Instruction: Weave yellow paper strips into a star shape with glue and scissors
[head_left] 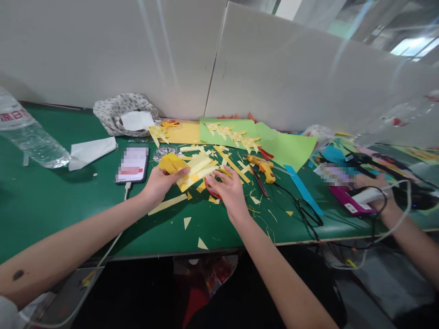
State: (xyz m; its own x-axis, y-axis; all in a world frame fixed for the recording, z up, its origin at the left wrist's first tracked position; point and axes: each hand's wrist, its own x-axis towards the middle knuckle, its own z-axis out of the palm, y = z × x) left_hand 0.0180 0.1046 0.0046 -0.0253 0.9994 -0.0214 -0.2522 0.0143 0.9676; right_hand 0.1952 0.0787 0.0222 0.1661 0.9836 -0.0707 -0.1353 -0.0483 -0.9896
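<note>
My left hand (pixel 161 183) is closed on a woven piece of yellow paper strips (pixel 187 176), thumb on top and fingers beneath. At the piece's right end, my right hand (pixel 226 187) pinches the strip ends. A red curved object (pixel 211 188), only partly visible, lies just under my right fingers. Loose pale strips and offcuts surround both hands, among them a long strip (pixel 168 204) and a small triangle (pixel 202 243). Finished-looking yellow woven fish shapes (pixel 233 135) lie in a row on a green paper sheet (pixel 291 141) behind.
A yellow glue gun (pixel 262 167) with a black cord and a dark pen (pixel 259 181) lie to the right. A charging phone (pixel 133 164) and a water bottle (pixel 32 132) are leftward. At far right, another person's hand (pixel 372 192) holds a phone with a magenta power bank (pixel 350 201).
</note>
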